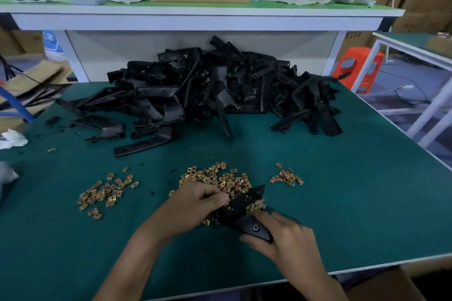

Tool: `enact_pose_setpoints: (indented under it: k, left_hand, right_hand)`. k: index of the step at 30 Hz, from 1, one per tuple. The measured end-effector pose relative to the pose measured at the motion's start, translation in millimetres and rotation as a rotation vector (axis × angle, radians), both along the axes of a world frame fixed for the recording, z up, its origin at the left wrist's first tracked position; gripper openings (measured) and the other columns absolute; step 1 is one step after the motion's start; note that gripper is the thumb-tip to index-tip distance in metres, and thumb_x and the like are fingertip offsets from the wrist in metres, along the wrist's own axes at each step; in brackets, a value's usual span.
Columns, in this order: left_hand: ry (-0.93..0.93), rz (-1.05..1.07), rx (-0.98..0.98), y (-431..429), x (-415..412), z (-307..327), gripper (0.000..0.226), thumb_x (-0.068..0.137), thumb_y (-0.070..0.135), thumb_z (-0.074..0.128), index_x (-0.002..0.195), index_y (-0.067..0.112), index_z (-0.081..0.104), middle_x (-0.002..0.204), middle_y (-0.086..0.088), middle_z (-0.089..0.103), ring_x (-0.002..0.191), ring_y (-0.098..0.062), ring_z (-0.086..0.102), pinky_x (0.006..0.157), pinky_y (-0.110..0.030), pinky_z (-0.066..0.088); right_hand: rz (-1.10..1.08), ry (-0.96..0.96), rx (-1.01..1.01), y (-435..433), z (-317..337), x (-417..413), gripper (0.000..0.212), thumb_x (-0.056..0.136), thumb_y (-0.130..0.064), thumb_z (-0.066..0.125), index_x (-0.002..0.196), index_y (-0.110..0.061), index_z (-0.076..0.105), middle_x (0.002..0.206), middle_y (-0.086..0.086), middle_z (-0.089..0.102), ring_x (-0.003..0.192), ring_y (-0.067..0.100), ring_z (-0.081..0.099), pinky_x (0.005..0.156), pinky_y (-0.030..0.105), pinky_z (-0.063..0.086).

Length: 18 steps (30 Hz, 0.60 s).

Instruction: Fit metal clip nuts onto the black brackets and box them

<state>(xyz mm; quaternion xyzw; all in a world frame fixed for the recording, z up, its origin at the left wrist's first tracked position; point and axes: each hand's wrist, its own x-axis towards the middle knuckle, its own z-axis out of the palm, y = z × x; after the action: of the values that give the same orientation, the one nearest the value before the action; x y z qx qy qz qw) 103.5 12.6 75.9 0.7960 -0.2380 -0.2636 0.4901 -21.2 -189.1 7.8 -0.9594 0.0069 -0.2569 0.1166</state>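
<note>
**A:** Head view. Where's the piece being worked on?

**B:** Low centre, at about 6 o'clock. One black bracket (244, 211) lies slanted over the middle pile of clip nuts (227, 178). The right hand (286, 234) has its grip clamped round the bracket's near end. The left hand (195, 205) has its grip curled tight at the bracket's far edge. Whether a nut sits between those fingertips is hidden.

**A:** And the rest of the stock?

**B:** The heap of brackets (208, 90) is at 12 o'clock on the table (354, 203). More nuts are scattered at 9 and 2 o'clock of the hands. A cardboard box (386, 286) shows below the table edge at 5 o'clock.

**A:** What could go wrong from here?

**B:** I'd guess a nut could go on crooked or only halfway, because the left fingers cover the edge they are working on. The bracket is also sweeping through loose nuts, so some could catch on it and end up in the box. Others could be pushed toward the near table edge and fall off.
</note>
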Motion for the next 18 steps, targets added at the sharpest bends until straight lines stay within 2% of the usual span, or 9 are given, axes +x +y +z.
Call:
enact_pose_setpoints:
  k: [3, 6, 9, 14, 16, 18]
  left_hand:
    - [-0.075, -0.020, 0.038, 0.1, -1.1, -0.4, 0.025, 0.099, 0.036, 0.062, 0.080, 0.026, 0.075, 0.063, 0.011, 0.058, 0.058, -0.004, 0.046, 0.057, -0.022, 0.036]
    - [-0.200, -0.031, 0.090, 1.3, -3.3, -0.4, 0.027, 0.099, 0.040, 0.059, 0.076, 0.033, 0.071, 0.062, 0.012, 0.059, 0.056, 0.000, 0.048, 0.056, -0.018, 0.036]
    - [-0.323, -0.049, 0.136, 1.3, -6.4, 2.1, 0.028, 0.100, 0.040, 0.056, 0.077, 0.033, 0.070, 0.065, 0.008, 0.062, 0.057, -0.001, 0.050, 0.056, -0.016, 0.037]
    - [-0.259, -0.100, 0.156, 0.6, -2.0, 10.7, 0.030, 0.100, 0.035, 0.058, 0.074, 0.027, 0.069, 0.056, 0.010, 0.054, 0.051, -0.001, 0.044, 0.052, -0.017, 0.033]
    - [-0.334, -0.049, 0.183, -1.0, -6.3, 8.0, 0.030, 0.100, 0.041, 0.055, 0.082, 0.024, 0.071, 0.064, 0.005, 0.062, 0.055, -0.003, 0.049, 0.054, -0.018, 0.035]
    - [-0.462, -0.006, 0.227, -3.5, -13.8, 3.5, 0.033, 0.096, 0.053, 0.053, 0.089, 0.024, 0.068, 0.075, 0.007, 0.065, 0.065, -0.002, 0.055, 0.060, -0.019, 0.039]
  right_hand:
    - [-0.007, 0.003, -0.016, -0.3, -1.1, -0.4, 0.057, 0.084, -0.079, 0.044, 0.102, -0.037, 0.076, 0.069, -0.016, 0.061, 0.061, 0.006, 0.065, 0.044, 0.020, 0.039]
    - [-0.007, -0.006, -0.020, -1.0, -1.8, 0.1, 0.056, 0.085, -0.079, 0.043, 0.102, -0.036, 0.076, 0.068, -0.015, 0.061, 0.060, 0.006, 0.064, 0.044, 0.019, 0.035]
    - [0.002, -0.012, -0.019, -0.7, -1.7, 1.4, 0.056, 0.086, -0.078, 0.043, 0.101, -0.036, 0.076, 0.068, -0.015, 0.061, 0.058, 0.007, 0.064, 0.044, 0.019, 0.035]
    - [0.022, 0.005, -0.006, -1.2, -0.4, 0.6, 0.055, 0.085, -0.078, 0.043, 0.102, -0.036, 0.076, 0.068, -0.016, 0.061, 0.059, 0.007, 0.064, 0.043, 0.021, 0.037]
    - [0.011, 0.011, 0.001, -0.8, 1.4, 0.6, 0.054, 0.085, -0.077, 0.044, 0.101, -0.036, 0.076, 0.068, -0.016, 0.061, 0.058, 0.006, 0.064, 0.044, 0.021, 0.034]
    - [-0.002, 0.017, 0.012, 0.9, 3.1, 2.2, 0.052, 0.084, -0.076, 0.045, 0.100, -0.037, 0.076, 0.067, -0.015, 0.061, 0.058, 0.006, 0.063, 0.045, 0.020, 0.033]
